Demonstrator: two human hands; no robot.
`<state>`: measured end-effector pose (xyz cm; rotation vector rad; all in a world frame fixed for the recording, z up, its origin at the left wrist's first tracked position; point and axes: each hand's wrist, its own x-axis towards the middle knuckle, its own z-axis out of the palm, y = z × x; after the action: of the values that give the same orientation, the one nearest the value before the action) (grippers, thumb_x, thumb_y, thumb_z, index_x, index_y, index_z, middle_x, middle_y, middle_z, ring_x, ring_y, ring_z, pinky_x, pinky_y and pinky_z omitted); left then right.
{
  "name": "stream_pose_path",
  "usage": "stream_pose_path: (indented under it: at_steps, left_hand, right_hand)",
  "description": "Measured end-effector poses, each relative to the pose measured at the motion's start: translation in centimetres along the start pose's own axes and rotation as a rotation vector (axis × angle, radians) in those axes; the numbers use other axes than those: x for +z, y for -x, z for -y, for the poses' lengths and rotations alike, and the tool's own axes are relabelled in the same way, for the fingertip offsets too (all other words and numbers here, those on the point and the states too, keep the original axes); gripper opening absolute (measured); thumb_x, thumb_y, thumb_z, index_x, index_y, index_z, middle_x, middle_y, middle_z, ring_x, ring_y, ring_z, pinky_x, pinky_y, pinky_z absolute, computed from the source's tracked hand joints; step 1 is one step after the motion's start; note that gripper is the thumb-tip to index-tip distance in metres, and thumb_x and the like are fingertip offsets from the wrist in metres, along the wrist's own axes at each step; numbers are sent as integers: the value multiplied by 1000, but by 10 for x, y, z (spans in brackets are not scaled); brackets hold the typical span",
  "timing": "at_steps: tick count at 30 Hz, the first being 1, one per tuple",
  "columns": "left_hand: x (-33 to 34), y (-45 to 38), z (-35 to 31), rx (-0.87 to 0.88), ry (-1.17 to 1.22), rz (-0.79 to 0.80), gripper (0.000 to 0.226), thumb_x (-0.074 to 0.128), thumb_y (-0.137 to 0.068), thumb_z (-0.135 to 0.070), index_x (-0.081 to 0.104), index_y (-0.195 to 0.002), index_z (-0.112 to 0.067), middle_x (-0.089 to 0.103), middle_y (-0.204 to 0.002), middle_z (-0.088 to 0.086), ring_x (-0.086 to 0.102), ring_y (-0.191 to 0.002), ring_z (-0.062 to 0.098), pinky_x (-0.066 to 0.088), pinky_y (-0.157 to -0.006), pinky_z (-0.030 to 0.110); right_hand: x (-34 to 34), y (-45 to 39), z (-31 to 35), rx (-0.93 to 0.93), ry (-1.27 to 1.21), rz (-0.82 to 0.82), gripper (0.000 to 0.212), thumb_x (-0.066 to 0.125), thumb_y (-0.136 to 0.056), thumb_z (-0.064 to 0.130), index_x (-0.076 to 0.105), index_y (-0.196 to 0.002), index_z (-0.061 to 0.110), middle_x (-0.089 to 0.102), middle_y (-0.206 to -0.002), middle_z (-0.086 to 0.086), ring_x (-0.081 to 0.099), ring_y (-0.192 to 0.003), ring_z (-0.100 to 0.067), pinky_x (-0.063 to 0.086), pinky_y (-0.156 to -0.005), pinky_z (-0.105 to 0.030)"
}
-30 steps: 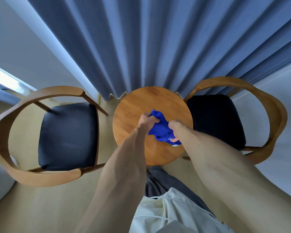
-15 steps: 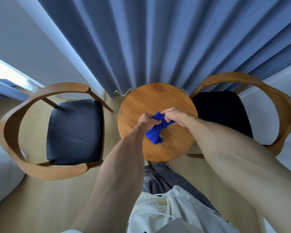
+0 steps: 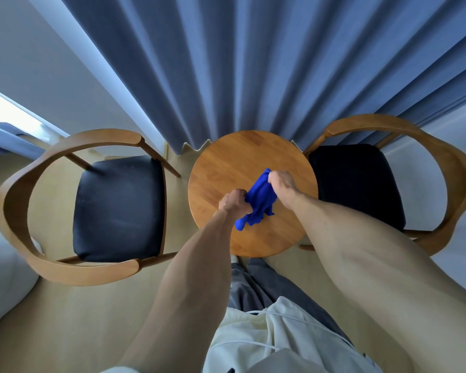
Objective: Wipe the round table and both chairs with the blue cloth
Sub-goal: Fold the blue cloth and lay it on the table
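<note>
Fingers of left hand [image 3: 233, 201] and right hand [image 3: 283, 184] clench opposite ends of the blue cloth [image 3: 258, 200] above the round table [image 3: 221, 168].

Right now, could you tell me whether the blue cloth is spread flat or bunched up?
Bunched up: the blue cloth hangs crumpled between left hand and right hand.

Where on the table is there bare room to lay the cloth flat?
The table is bare along its far rim by the curtain and on its left half. The middle is crowded: left hand and right hand grip the cloth.
</note>
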<state>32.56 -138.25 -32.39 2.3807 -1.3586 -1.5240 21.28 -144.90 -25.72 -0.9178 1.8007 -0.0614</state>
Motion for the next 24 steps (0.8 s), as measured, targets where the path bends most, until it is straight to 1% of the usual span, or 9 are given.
stream_pose_path:
  at_steps: [2,4,6,9,12,16,18,21,24]
  left_hand:
    - [7,0,-1,0,67,-15,14,69,-76,-21,57,-83,-22,57,-77,-4,55,-81,21,44,-64,30]
    - [17,3,-1,1,109,31,31,73,-75,-37,57,-97,-22,59,-84,-5,56,-81,17,45,-66,29]
    - [30,8,-2,-19,175,57,39,72,-75,-44,52,-101,-23,56,-82,-8,57,-78,14,45,-63,28]
    - [42,9,-4,-68,158,-29,28,65,-80,-32,55,-104,-21,59,-81,-4,60,-79,21,46,-61,29]
    - [41,5,-5,-141,208,-110,27,64,-77,-28,51,-98,-17,60,-88,1,56,-76,22,41,-57,29]
    - [38,5,-7,-163,258,-34,39,74,-72,-37,50,-97,-19,54,-82,-3,56,-80,20,43,-59,29]
    - [39,6,-8,-144,204,17,39,76,-69,-37,54,-97,-21,59,-86,-2,60,-84,20,47,-62,30]
    - [47,8,-2,-159,120,97,49,79,-59,-42,60,-101,-23,66,-92,-1,63,-86,18,55,-70,32]
    - [58,9,8,-195,98,133,62,80,-47,-51,60,-101,-28,67,-91,-4,64,-87,19,57,-77,35]
  right_hand:
    - [-7,-1,2,40,-196,-35,25,41,-95,11,61,-107,2,62,-102,-9,56,-96,-29,46,-84,-35]
    - [-10,1,4,87,-326,-83,33,40,-96,17,63,-114,2,67,-112,-11,63,-100,-31,51,-89,-39]
    - [-11,3,8,131,-450,-85,35,39,-96,24,65,-108,4,68,-107,-12,63,-96,-32,50,-89,-40]
    - [-14,8,18,171,-491,-81,35,41,-93,29,66,-103,6,68,-106,-11,62,-94,-31,46,-96,-42]
    - [-22,17,21,204,-483,-88,36,34,-94,21,63,-78,6,68,-91,-11,59,-74,-27,45,-82,-36]
    - [-23,26,11,350,-458,-40,41,33,-95,31,61,-94,0,65,-97,-15,60,-93,-28,43,-100,-40]
    - [-22,28,8,386,-469,-56,38,36,-98,33,53,-87,1,61,-102,-11,56,-98,-27,42,-104,-40]
    - [-20,27,-1,420,-506,-44,32,40,-98,34,49,-93,4,54,-90,-8,55,-96,-27,43,-99,-36]
    - [-17,28,-15,458,-575,-116,24,46,-94,29,42,-82,9,46,-87,-8,47,-85,-26,42,-91,-37]
